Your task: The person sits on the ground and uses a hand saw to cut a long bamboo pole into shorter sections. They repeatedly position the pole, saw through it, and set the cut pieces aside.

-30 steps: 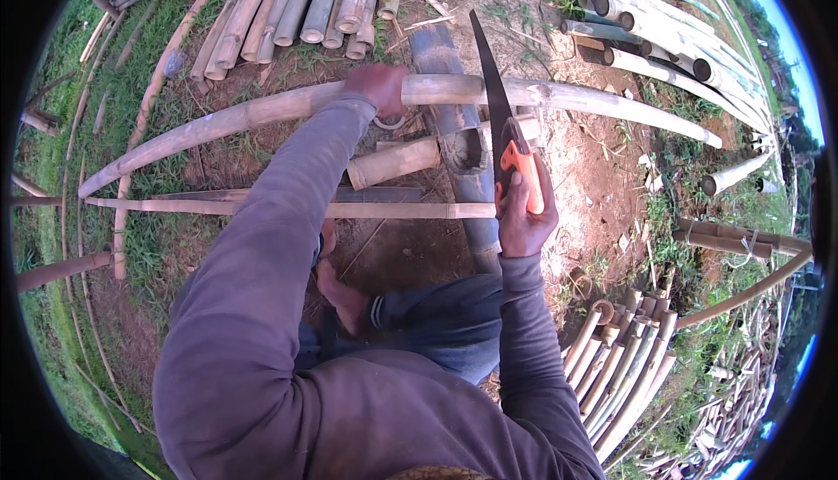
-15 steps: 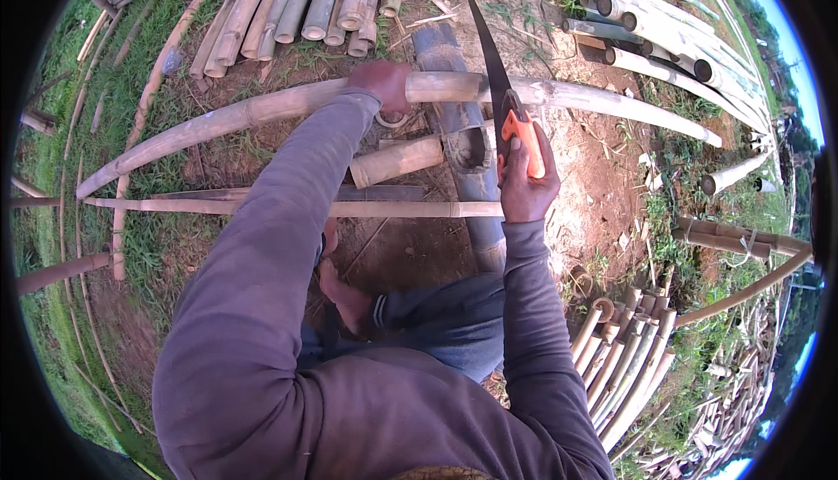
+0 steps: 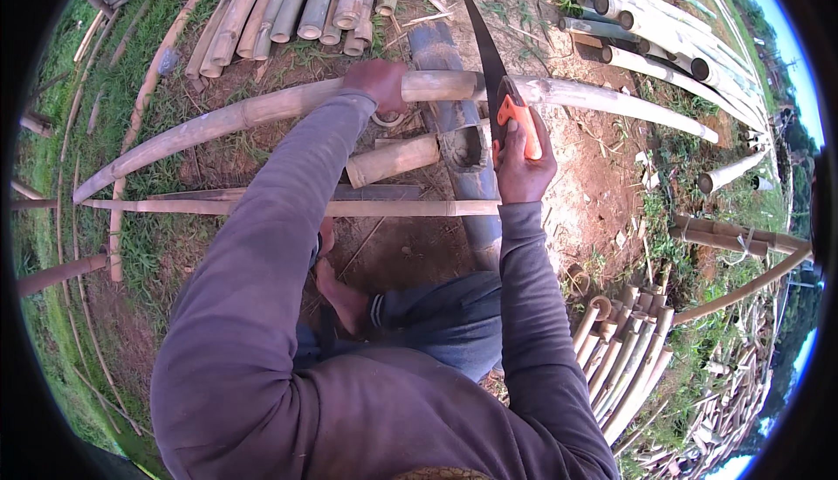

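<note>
A long bamboo pole [image 3: 262,110] lies crosswise in front of me, over a thick dark bamboo log [image 3: 434,50]. My left hand [image 3: 377,84] is closed around the pole, left of that log. In my right hand [image 3: 524,168] is a handsaw [image 3: 518,122] with an orange handle, its dark blade pointing up and away. The blade crosses the pole just right of the log; whether its teeth touch the pole I cannot tell. A short cut bamboo piece [image 3: 394,160] rests nearer to me, against the log.
A split bamboo strip [image 3: 375,209] lies across, close to my bare foot [image 3: 342,297]. Bamboo poles are piled at the far left [image 3: 323,0] and far right [image 3: 672,22]. Cut bamboo lengths [image 3: 624,353] are stacked near my right arm. Offcuts [image 3: 707,419] litter the ground at lower right.
The saw and my right hand have shifted slightly, toward me along the blade's line and a little left. My left hand keeps its place on the pole.
</note>
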